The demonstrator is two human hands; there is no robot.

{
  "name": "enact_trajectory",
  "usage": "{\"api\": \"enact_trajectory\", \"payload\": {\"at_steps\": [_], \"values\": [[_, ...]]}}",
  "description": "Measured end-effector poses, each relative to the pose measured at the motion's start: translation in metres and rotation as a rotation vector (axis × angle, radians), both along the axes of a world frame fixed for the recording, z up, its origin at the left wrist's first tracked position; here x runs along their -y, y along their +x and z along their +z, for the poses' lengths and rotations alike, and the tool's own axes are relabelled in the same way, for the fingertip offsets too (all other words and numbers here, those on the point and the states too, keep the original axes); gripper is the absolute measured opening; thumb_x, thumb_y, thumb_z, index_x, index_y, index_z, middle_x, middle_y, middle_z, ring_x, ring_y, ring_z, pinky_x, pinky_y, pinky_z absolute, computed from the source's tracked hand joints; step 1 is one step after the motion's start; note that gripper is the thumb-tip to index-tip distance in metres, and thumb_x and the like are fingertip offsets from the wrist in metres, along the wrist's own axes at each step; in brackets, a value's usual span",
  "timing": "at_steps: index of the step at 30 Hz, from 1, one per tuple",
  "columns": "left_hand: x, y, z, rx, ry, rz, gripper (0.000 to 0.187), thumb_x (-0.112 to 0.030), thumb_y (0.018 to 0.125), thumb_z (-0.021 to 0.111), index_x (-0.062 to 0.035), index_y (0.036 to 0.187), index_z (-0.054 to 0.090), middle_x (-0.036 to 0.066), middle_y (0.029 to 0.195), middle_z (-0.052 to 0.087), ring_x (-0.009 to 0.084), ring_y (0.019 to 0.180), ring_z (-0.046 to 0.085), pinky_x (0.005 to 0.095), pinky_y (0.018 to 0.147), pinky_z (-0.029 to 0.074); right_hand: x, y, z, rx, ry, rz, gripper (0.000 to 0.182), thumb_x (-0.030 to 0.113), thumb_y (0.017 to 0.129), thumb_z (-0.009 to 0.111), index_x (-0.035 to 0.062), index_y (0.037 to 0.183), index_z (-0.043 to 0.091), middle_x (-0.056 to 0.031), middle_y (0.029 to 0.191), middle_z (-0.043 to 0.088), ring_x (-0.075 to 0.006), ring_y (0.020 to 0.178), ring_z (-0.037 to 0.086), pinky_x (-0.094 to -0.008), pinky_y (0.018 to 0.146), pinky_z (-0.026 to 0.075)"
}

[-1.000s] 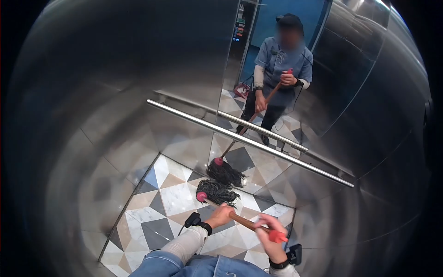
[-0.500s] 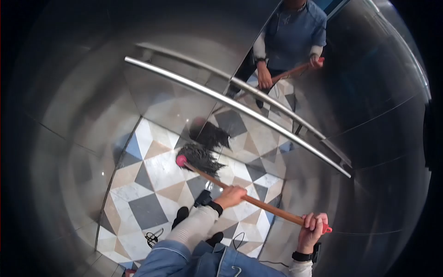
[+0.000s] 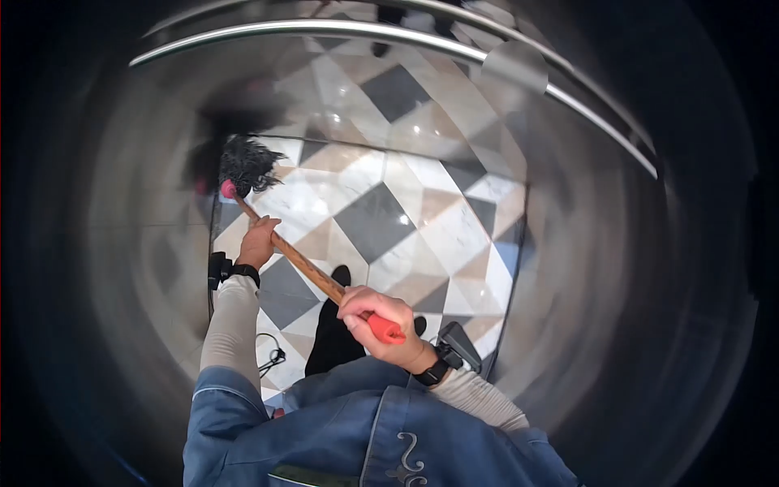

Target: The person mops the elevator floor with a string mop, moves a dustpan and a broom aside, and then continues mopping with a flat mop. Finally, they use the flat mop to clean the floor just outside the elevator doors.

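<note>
A mop (image 3: 304, 264) with a wooden handle slants across the view, its dark stringy head (image 3: 247, 165) resting on the floor in the far left corner. A pink-red socket joins head and handle. Partway down the handle, near the head, my left hand (image 3: 258, 242) is wrapped round the wood. My right hand (image 3: 381, 321) grips the upper end, with the red end cap sticking out past the fingers. Both wrists carry black bands with small dark devices.
The patterned tile floor (image 3: 377, 219) is bounded by shiny metal walls (image 3: 138, 211). A metal handrail (image 3: 324, 27) runs along the far wall, which mirrors the floor. My dark shoe (image 3: 342, 276) stands below the handle. A thin black cable (image 3: 276, 355) hangs by my left side.
The mop head has shifted left into the corner, and both hands have moved left with the handle. My view has turned and tilted further down, so the person's reflection is mostly out of sight.
</note>
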State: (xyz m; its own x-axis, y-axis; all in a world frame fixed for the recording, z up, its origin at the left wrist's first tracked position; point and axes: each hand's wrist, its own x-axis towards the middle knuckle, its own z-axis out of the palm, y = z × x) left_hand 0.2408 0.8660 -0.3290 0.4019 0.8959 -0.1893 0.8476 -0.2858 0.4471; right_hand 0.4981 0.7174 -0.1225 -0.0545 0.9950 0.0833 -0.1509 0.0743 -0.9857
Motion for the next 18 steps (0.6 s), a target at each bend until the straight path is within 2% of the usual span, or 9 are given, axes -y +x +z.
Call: {"api": "enact_trajectory", "payload": {"at_steps": [1, 2, 4, 8, 10, 12, 14, 16, 18], "values": [[0.01, 0.018, -0.004, 0.026, 0.032, -0.077, 0.032, -0.005, 0.068, 0.061, -0.0105, 0.099, 0.061, 0.018, 0.102, 0.059, 0.0349, 0.101, 0.051, 0.0394, 0.089, 0.04, 0.015, 0.018, 0.014, 0.025, 0.006, -0.004, 0.01, -0.005, 0.078, 0.055, -0.0002, 0.086, 0.053, -0.0098, 0.079, 0.058, -0.0207, 0.076, 0.057, -0.0359, 0.084, 0.043], [0.021, 0.042, -0.01, 0.029, 0.018, -0.124, 0.032, -0.005, 0.068, 0.061, -0.0105, 0.099, 0.061, 0.018, 0.102, 0.059, 0.0349, 0.101, 0.051, 0.0394, 0.089, 0.04, 0.034, 0.038, 0.021, 0.027, -0.008, -0.052, 0.01, -0.005, 0.078, 0.055, -0.0002, 0.086, 0.053, -0.0098, 0.079, 0.058, -0.0207, 0.076, 0.057, -0.0359, 0.084, 0.043], [0.049, 0.108, -0.01, 0.257, -0.067, -0.206, 0.024, -0.008, 0.067, 0.064, -0.0106, 0.091, 0.064, 0.016, 0.095, 0.061, 0.0333, 0.094, 0.053, 0.0392, 0.085, 0.042, 0.076, 0.082, 0.035, -0.028, 0.01, -0.18, 0.01, -0.006, 0.078, 0.054, -0.0015, 0.087, 0.054, -0.009, 0.082, 0.058, -0.0194, 0.075, 0.056, -0.0307, 0.074, 0.045], [0.132, 0.247, -0.008, 0.408, -0.01, -0.251, 0.021, -0.01, 0.064, 0.065, -0.0122, 0.085, 0.066, 0.012, 0.077, 0.058, 0.0315, 0.084, 0.05, 0.0403, 0.078, 0.04, 0.181, 0.153, 0.076, 0.106, -0.052, -0.37, 0.011, -0.001, 0.077, 0.056, 0.001, 0.087, 0.052, -0.0102, 0.077, 0.058, -0.0213, 0.076, 0.057, -0.0434, 0.088, 0.041], [0.183, 0.315, -0.013, 0.521, -0.109, -0.282, 0.021, -0.009, 0.063, 0.065, -0.0125, 0.083, 0.066, 0.011, 0.074, 0.056, 0.0314, 0.082, 0.049, 0.0402, 0.075, 0.039, 0.236, 0.174, 0.093, 0.105, -0.068, -0.608, 0.009, 0.006, 0.078, 0.057, 0.0025, 0.083, 0.049, -0.0076, 0.07, 0.055, -0.0195, 0.068, 0.055, -0.0425, 0.087, 0.042], [0.239, 0.382, 0.006, 0.638, -0.093, -0.385, 0.02, -0.007, 0.061, 0.065, -0.0118, 0.08, 0.065, 0.01, 0.073, 0.056, 0.0316, 0.081, 0.05, 0.0399, 0.074, 0.039, 0.265, 0.18, 0.119, 0.169, 0.041, -1.017, 0.017, 0.018, 0.083, 0.052, 0.0065, 0.075, 0.043, -0.001, 0.058, 0.045, -0.014, 0.057, 0.047, -0.0382, 0.077, 0.044], [0.291, 0.441, 0.011, 0.719, -0.114, -0.566, 0.02, -0.002, 0.057, 0.062, -0.0121, 0.075, 0.063, 0.009, 0.073, 0.057, 0.0307, 0.082, 0.051, 0.0392, 0.074, 0.039, 0.31, 0.199, 0.139, 0.112, 0.155, -1.252, 0.026, 0.027, 0.088, 0.043, 0.0104, 0.069, 0.037, 0.003, 0.052, 0.033, -0.0094, 0.05, 0.036, -0.0315, 0.067, 0.04], [0.339, 0.49, 0.023, 0.665, -0.18, -0.774, 0.015, -0.003, 0.059, 0.061, -0.0125, 0.071, 0.063, 0.008, 0.076, 0.059, 0.0289, 0.084, 0.053, 0.0399, 0.076, 0.04, 0.35, 0.211, 0.15, 0.212, 0.151, -1.301, 0.028, 0.027, 0.091, 0.036, 0.013, 0.067, 0.033, 0.0044, 0.051, 0.026, -0.0075, 0.048, 0.03, -0.0281, 0.061, 0.034], [0.376, 0.517, 0.044, 0.658, -0.22, -0.861, 0.013, -0.005, 0.061, 0.06, -0.0124, 0.07, 0.064, 0.008, 0.079, 0.059, 0.0285, 0.086, 0.054, 0.0406, 0.076, 0.041, 0.371, 0.211, 0.161, 0.279, 0.092, -1.42, 0.028, 0.023, 0.092, 0.033, 0.0136, 0.065, 0.031, 0.0044, 0.05, 0.023, -0.0072, 0.048, 0.028, -0.0269, 0.062, 0.034]]}}
